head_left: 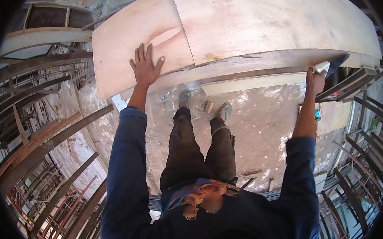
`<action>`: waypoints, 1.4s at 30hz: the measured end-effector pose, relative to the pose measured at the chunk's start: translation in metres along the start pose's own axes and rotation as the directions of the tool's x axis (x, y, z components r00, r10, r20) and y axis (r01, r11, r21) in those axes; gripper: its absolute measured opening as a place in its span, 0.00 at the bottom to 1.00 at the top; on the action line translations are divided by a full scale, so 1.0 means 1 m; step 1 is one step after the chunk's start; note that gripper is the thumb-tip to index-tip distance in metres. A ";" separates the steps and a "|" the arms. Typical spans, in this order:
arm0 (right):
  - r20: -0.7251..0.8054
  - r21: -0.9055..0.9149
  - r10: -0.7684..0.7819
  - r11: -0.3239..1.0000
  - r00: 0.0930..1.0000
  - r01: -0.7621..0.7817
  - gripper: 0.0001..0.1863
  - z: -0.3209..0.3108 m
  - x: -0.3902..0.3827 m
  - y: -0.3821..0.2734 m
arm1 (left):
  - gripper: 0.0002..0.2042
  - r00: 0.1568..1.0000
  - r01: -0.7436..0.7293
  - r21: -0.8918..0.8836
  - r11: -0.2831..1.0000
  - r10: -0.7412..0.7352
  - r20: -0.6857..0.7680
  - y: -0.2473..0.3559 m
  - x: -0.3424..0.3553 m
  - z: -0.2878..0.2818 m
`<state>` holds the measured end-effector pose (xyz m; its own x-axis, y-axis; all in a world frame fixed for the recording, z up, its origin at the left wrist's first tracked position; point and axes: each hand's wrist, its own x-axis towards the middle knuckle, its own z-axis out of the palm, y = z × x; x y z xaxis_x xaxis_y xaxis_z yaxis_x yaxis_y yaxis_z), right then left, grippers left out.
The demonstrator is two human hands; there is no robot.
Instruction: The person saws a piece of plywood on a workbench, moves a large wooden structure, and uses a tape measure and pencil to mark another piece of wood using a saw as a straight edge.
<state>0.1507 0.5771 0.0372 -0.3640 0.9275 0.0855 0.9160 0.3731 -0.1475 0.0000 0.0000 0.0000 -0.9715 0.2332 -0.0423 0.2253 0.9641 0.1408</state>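
Observation:
A large pale plywood sheet (273,18) spreads across the far side, with a seam between it and another plywood panel (129,40) on its left. My left hand (147,70) lies flat on that left panel, fingers spread, close to the near edge. Out to the right, my right hand (315,82) is wrapped round the pale handle of a handsaw (340,63). Its dark blade points away to the right, by the near edge of the plywood. Whether the teeth touch the wood I cannot tell.
A pale board (250,83) runs below the plywood edge. A small wood block (208,106) lies on the floor between my sandalled feet. Stacked dark timbers (351,83) and a teal object (317,114) are at the right. Long planks (57,145) crowd the left.

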 end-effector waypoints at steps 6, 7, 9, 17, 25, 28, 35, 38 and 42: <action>-0.243 0.790 0.099 0.598 0.965 0.138 0.17 -0.089 -0.137 0.072 | 0.31 0.995 -0.040 0.043 0.998 0.044 -0.088 -0.003 0.020 -0.012; -0.222 0.722 0.072 0.682 0.972 0.114 0.20 -0.094 -0.176 0.080 | 0.29 0.998 -0.037 -0.007 0.999 0.036 -0.051 -0.014 0.034 -0.021; -0.242 0.824 0.027 0.533 0.970 0.191 0.17 -0.136 -0.250 0.045 | 0.27 0.999 -0.032 -0.076 0.997 0.031 -0.016 -0.034 0.053 -0.021; 0.185 0.976 -0.090 0.129 0.979 -0.173 0.11 -0.126 -0.391 -0.009 | 0.36 0.997 -0.072 -0.053 0.996 0.070 -0.040 -0.100 0.221 0.011; 0.114 0.805 -0.406 0.573 0.907 0.155 0.21 -0.133 -0.433 -0.035 | 0.49 0.986 -0.029 0.068 0.997 0.018 0.166 -0.105 0.309 0.025; 0.161 0.806 -0.532 0.556 0.831 0.200 0.19 -0.128 -0.432 -0.058 | 0.52 0.972 0.042 0.042 0.998 -0.050 0.229 -0.105 0.318 0.016; 0.207 0.710 -0.500 0.668 0.841 0.222 0.21 -0.118 -0.452 -0.050 | 0.51 0.982 -0.003 0.048 0.999 -0.006 0.189 -0.119 0.304 0.024; 0.211 0.701 -0.512 0.673 0.833 0.237 0.20 -0.125 -0.456 -0.041 | 0.49 0.989 0.022 0.153 0.988 0.001 -0.148 -0.167 0.230 0.016; 0.218 0.717 -0.509 0.663 0.832 0.218 0.15 -0.125 -0.453 -0.037 | 0.48 0.877 0.480 0.110 0.870 -0.475 -0.069 -0.197 0.087 -0.014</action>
<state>0.3028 0.1401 0.1267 -0.8064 0.5874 -0.0688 0.4069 0.4666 -0.7853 -0.1296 -0.1719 -0.0179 -0.9642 -0.2625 -0.0362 -0.2625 0.9649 -0.0068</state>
